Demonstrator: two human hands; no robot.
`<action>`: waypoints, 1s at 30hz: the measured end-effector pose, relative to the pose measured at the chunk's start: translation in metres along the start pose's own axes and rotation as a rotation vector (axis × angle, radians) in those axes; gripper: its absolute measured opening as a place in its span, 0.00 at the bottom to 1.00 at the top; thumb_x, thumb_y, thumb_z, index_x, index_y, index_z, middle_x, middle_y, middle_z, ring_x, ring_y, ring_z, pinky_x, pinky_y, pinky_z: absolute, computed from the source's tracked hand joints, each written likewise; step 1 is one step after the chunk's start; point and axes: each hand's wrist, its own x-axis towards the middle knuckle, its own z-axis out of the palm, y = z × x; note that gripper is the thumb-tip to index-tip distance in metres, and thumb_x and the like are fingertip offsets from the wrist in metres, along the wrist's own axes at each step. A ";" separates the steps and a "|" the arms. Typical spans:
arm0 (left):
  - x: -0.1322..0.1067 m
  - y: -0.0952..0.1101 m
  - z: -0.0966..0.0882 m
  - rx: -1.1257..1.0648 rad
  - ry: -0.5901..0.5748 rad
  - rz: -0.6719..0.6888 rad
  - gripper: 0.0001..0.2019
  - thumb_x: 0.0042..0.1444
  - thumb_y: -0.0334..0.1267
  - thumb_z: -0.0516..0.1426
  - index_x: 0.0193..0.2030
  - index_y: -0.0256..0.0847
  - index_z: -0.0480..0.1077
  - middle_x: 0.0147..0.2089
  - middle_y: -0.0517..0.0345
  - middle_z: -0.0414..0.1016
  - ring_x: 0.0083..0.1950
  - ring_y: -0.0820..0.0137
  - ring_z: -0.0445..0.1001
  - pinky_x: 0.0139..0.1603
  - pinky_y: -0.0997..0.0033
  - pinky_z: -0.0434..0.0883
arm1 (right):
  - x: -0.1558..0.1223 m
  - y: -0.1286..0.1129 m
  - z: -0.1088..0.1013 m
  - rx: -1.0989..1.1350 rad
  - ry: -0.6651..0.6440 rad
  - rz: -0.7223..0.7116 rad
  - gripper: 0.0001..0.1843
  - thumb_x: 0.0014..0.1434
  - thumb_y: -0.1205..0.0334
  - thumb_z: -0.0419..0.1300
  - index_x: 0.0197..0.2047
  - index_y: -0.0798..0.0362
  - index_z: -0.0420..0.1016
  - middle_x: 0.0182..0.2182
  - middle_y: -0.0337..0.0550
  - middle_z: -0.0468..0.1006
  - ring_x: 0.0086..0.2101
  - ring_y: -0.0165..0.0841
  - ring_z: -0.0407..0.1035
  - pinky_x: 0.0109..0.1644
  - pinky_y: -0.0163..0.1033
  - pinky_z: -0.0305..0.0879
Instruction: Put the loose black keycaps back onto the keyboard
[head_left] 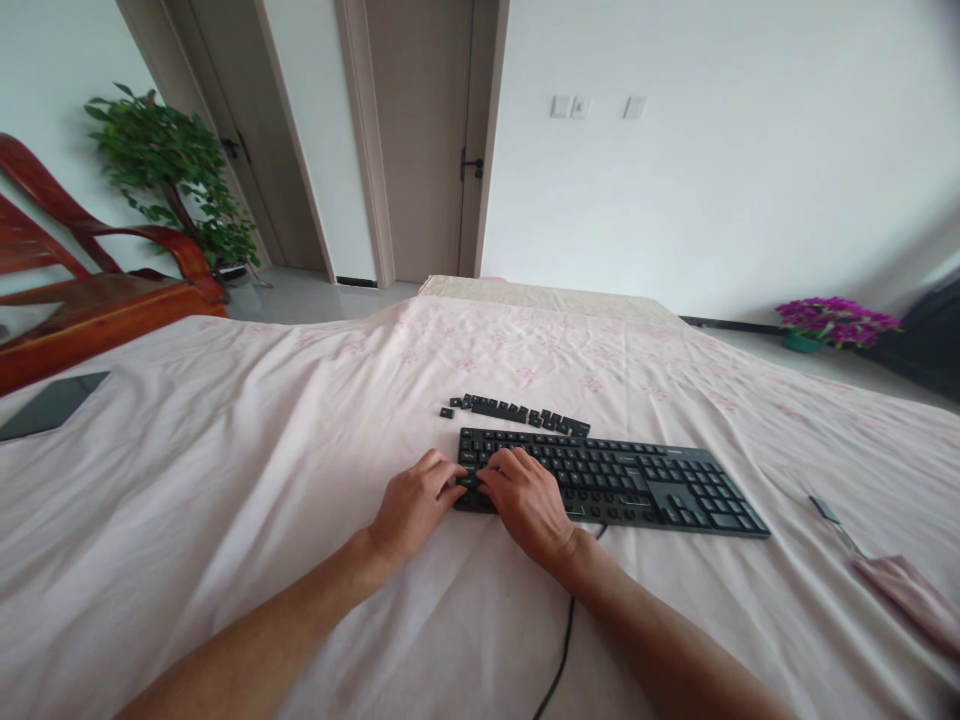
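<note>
A black keyboard [679, 490] lies on the pale pink cloth, its bottom rows partly bare of caps. At its left end, my left hand [418, 500] has thumb and forefinger closed on a black keycap [470, 481] at the edge. My right hand [527, 500] reaches over the keys from the other side, its thumb and finger pinched at the same keycap. Whether the keycap is seated or lifted is hidden by the fingers. Just behind the keyboard, several loose keycaps [499, 409] lie in a row, with one single keycap [447, 412] slightly apart on the left.
The keyboard's cable [568, 640] runs toward me between my forearms. On the right lie a small thin tool [823, 508] and a folded pink cloth [904, 590]. A dark flat device [54, 403] rests at far left, near a wooden chair [150, 270].
</note>
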 end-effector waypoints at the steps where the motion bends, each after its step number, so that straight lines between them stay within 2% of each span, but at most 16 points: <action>1: 0.000 0.000 0.000 -0.018 -0.006 -0.006 0.06 0.57 0.35 0.58 0.42 0.45 0.71 0.42 0.60 0.71 0.41 0.71 0.73 0.42 0.74 0.69 | -0.001 -0.001 0.000 0.004 0.003 0.005 0.05 0.61 0.64 0.58 0.36 0.50 0.75 0.35 0.42 0.72 0.36 0.33 0.63 0.38 0.37 0.58; 6: 0.004 0.000 -0.003 -0.031 -0.057 -0.054 0.08 0.54 0.36 0.59 0.42 0.44 0.70 0.43 0.60 0.71 0.36 0.73 0.73 0.37 0.75 0.68 | -0.004 -0.001 0.004 0.067 0.003 0.054 0.06 0.62 0.64 0.57 0.37 0.50 0.75 0.36 0.41 0.72 0.37 0.32 0.65 0.37 0.35 0.59; 10: 0.008 0.006 -0.004 0.089 -0.067 -0.023 0.06 0.57 0.36 0.57 0.41 0.42 0.69 0.43 0.58 0.71 0.40 0.70 0.73 0.39 0.73 0.68 | -0.006 0.001 0.008 0.159 0.007 0.141 0.06 0.61 0.63 0.59 0.41 0.47 0.76 0.37 0.40 0.72 0.38 0.31 0.66 0.37 0.33 0.62; 14: 0.010 0.012 -0.004 0.199 -0.088 0.018 0.05 0.61 0.36 0.52 0.41 0.42 0.68 0.41 0.57 0.70 0.40 0.69 0.73 0.39 0.72 0.68 | -0.004 0.000 0.005 0.123 -0.032 0.119 0.08 0.60 0.64 0.59 0.43 0.46 0.76 0.38 0.41 0.72 0.40 0.33 0.65 0.39 0.35 0.63; 18: 0.008 0.015 -0.006 0.189 -0.122 0.036 0.07 0.58 0.37 0.57 0.43 0.43 0.68 0.43 0.58 0.70 0.42 0.69 0.73 0.41 0.72 0.68 | -0.002 -0.003 0.003 0.057 -0.060 0.080 0.07 0.61 0.67 0.57 0.40 0.48 0.76 0.35 0.42 0.71 0.37 0.33 0.65 0.39 0.36 0.63; 22: 0.007 0.016 -0.009 0.206 -0.132 0.005 0.07 0.56 0.36 0.58 0.42 0.43 0.68 0.43 0.58 0.70 0.42 0.69 0.73 0.41 0.71 0.68 | -0.005 -0.002 0.005 0.122 -0.016 0.098 0.09 0.63 0.66 0.55 0.41 0.49 0.76 0.37 0.43 0.71 0.38 0.33 0.66 0.41 0.36 0.64; 26: 0.009 0.011 -0.008 0.050 -0.084 -0.050 0.05 0.54 0.36 0.59 0.38 0.43 0.69 0.41 0.60 0.72 0.39 0.70 0.73 0.39 0.72 0.67 | -0.007 0.001 0.007 0.302 0.073 0.155 0.10 0.63 0.64 0.54 0.43 0.47 0.77 0.38 0.42 0.73 0.38 0.31 0.68 0.40 0.34 0.65; 30: 0.014 0.008 -0.009 -0.272 -0.051 -0.152 0.05 0.55 0.39 0.57 0.36 0.42 0.70 0.35 0.60 0.74 0.34 0.71 0.72 0.37 0.73 0.67 | -0.002 0.007 0.006 0.571 0.144 0.227 0.10 0.62 0.64 0.55 0.39 0.49 0.78 0.37 0.41 0.75 0.37 0.30 0.71 0.42 0.34 0.66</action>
